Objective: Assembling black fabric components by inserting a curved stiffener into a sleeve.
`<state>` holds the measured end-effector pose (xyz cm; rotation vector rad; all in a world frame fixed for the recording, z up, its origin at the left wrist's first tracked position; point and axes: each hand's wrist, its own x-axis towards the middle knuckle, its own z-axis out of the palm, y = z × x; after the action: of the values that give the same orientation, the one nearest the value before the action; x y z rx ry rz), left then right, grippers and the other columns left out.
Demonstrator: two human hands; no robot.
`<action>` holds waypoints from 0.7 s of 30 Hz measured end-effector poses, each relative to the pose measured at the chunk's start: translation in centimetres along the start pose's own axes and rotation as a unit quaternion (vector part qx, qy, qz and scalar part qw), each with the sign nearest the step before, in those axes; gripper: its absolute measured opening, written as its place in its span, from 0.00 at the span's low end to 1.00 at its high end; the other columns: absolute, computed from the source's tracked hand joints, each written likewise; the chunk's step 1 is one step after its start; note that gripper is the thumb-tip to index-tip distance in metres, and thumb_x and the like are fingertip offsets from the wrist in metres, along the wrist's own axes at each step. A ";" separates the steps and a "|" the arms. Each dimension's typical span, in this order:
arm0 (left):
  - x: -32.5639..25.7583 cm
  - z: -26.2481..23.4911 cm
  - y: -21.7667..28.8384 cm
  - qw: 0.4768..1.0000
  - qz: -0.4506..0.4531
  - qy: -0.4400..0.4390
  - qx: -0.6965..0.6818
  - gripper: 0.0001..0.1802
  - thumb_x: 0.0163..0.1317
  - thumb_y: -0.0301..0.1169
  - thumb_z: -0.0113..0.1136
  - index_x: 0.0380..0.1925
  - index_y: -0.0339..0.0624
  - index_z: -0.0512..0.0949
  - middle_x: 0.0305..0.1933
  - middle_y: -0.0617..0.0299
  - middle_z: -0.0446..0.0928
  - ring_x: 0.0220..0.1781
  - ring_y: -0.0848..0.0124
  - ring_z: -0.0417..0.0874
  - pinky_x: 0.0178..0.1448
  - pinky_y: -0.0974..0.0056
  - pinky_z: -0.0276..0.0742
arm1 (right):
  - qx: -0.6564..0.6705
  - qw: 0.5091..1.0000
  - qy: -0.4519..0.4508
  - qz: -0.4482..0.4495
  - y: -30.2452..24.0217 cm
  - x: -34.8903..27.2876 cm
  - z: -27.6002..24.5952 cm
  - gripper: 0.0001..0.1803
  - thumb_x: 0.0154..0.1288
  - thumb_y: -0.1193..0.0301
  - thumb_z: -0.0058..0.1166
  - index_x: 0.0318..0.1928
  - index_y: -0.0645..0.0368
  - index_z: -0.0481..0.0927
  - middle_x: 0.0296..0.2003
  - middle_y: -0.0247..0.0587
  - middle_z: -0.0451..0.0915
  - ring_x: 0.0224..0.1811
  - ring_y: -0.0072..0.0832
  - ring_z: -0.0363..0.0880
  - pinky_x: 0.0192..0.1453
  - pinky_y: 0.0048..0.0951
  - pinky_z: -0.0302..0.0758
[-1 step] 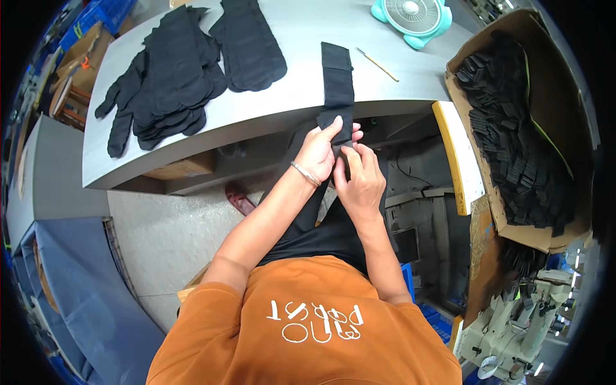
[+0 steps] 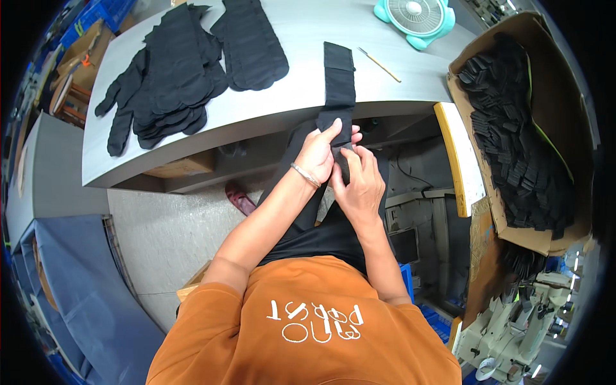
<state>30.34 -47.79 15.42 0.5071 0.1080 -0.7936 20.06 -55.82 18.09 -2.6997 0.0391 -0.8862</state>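
A long black fabric strip [image 2: 339, 83] lies partly on the table and runs over its front edge into my hands. My left hand [image 2: 319, 153] grips it, thumb pressed on top and fingers beneath. Just below, my right hand [image 2: 361, 183] is closed on the strip's lower end, with the thumb and forefinger on either side of a dark grey, folded-looking piece. Its exact shape is partly hidden by my fingers. On the table beyond lies a thin tool with a yellowish handle and a metal tip [image 2: 380, 65], touched by neither hand.
Stacked black fabric pieces [image 2: 176, 70] and a second pile [image 2: 250, 48] cover the table's left part. A turquoise fan [image 2: 417, 19] stands at the back. To the right, a cardboard box [image 2: 564, 77] holds many black strips [image 2: 513, 147]; a sewing machine [image 2: 513, 327] stands below it.
My right fingers have shifted slightly, and more of the dark grey piece between them shows. My left hand keeps its grip in nearly the same place.
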 end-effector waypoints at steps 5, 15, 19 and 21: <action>-0.3 -1.3 -0.2 0.999 -0.012 0.042 0.017 0.17 0.72 0.36 0.57 0.47 0.30 0.79 0.47 0.50 0.83 0.50 0.62 0.85 0.56 0.59 0.82 | 0.009 0.997 -0.061 0.047 -0.2 -1.7 1.3 0.27 0.49 0.76 0.68 0.52 0.58 0.77 0.51 0.51 0.74 0.46 0.46 0.81 0.46 0.40 0.79; 0.8 -0.4 -3.0 0.997 -0.008 0.073 0.035 0.15 0.70 0.40 0.61 0.36 0.37 0.79 0.38 0.57 0.81 0.42 0.68 0.84 0.47 0.64 0.82 | -0.011 0.999 0.036 0.034 1.7 -2.3 2.8 0.14 0.56 0.81 0.65 0.44 0.62 0.83 0.40 0.46 0.82 0.38 0.41 0.85 0.41 0.33 0.82; 0.6 0.4 -5.0 0.993 0.034 0.080 0.075 0.17 0.73 0.42 0.56 0.35 0.39 0.78 0.37 0.57 0.81 0.42 0.70 0.84 0.46 0.66 0.81 | -0.012 0.997 0.046 0.053 2.1 -2.6 3.2 0.13 0.54 0.83 0.63 0.43 0.66 0.82 0.41 0.51 0.81 0.42 0.44 0.85 0.46 0.35 0.83; 0.2 0.1 -5.9 0.994 0.015 0.060 0.085 0.18 0.74 0.41 0.54 0.37 0.36 0.79 0.39 0.56 0.82 0.42 0.70 0.84 0.48 0.65 0.81 | -0.013 0.996 0.061 0.065 2.8 -2.5 3.6 0.13 0.54 0.83 0.63 0.42 0.66 0.82 0.41 0.51 0.81 0.42 0.44 0.85 0.46 0.35 0.83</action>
<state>26.34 -51.44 13.10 0.7168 0.1432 -0.7460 20.28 -57.20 13.11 -2.6272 0.2521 -1.0159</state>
